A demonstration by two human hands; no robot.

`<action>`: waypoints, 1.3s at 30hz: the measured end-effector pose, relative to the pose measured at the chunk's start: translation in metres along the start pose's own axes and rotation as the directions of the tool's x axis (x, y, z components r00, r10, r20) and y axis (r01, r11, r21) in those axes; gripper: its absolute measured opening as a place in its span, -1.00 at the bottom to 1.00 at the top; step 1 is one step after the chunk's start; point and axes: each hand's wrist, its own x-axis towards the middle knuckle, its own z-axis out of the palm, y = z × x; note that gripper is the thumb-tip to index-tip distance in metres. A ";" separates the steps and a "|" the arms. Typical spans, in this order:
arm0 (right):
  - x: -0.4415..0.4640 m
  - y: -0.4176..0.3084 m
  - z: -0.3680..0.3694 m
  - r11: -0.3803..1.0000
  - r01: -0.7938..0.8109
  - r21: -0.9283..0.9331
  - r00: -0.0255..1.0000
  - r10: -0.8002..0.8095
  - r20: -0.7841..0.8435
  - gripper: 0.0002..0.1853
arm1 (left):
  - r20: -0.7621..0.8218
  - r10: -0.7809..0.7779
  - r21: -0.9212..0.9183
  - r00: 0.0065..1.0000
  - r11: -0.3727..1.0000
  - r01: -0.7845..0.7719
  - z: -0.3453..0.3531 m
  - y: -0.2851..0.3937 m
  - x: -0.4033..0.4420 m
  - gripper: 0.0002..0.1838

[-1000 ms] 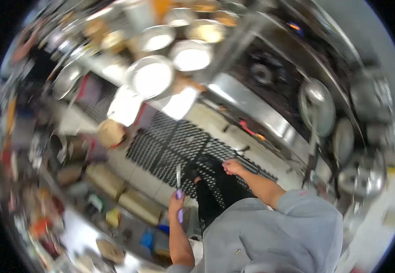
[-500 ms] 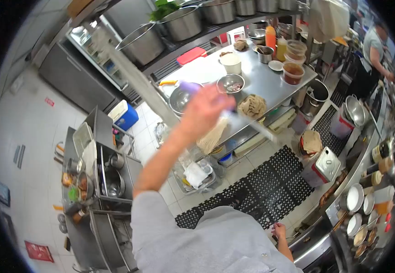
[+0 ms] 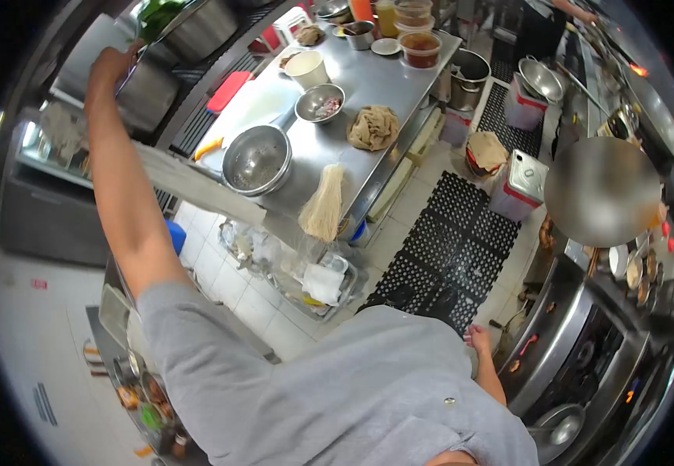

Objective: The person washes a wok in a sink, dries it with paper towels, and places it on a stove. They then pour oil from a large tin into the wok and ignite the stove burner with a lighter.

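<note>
My left hand [image 3: 111, 68] is raised at the upper left, beside the large metal pots [image 3: 149, 92] on the high shelf. Its fingers are closed around a purple-handled knife; only a sliver of the purple handle [image 3: 128, 73] shows, and the blade cannot be made out. Leafy greens [image 3: 160, 17] stick up from a pot just right of this hand. Low on the right, my right hand [image 3: 477, 339] hangs near the stove's front edge, its fingers curled in, with nothing in them.
A steel table [image 3: 379, 81] holds a metal bowl [image 3: 256, 158], a smaller bowl [image 3: 320, 102], a crumpled cloth [image 3: 373, 128] and sauce containers [image 3: 420, 48]. Black mats [image 3: 449, 248] lie on the floor beside lidded bins [image 3: 525, 175]. The stove [image 3: 585, 349] is at the right. Another person [image 3: 543, 27] stands at the top right.
The view has swung from the stove and floor toward the table and shelf. My left hand has risen from beside my body, past the table, to the pots. My right hand stays low.
</note>
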 end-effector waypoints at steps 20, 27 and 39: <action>-0.283 0.099 0.140 0.999 -0.036 0.010 0.861 0.036 -0.508 -0.66 | -0.588 0.598 -0.649 0.545 0.054 -0.759 0.335 0.303 -0.227 -0.58; -0.342 0.162 0.147 0.795 -0.022 0.606 0.649 0.473 -0.596 -0.64 | -0.237 0.378 -0.956 0.895 0.071 -0.283 0.258 0.308 -0.238 -0.64; -0.229 0.116 0.010 0.030 0.559 0.829 0.805 0.221 -0.551 -0.64 | 0.340 0.843 -0.611 0.418 -0.139 0.779 0.151 0.379 -0.423 -0.70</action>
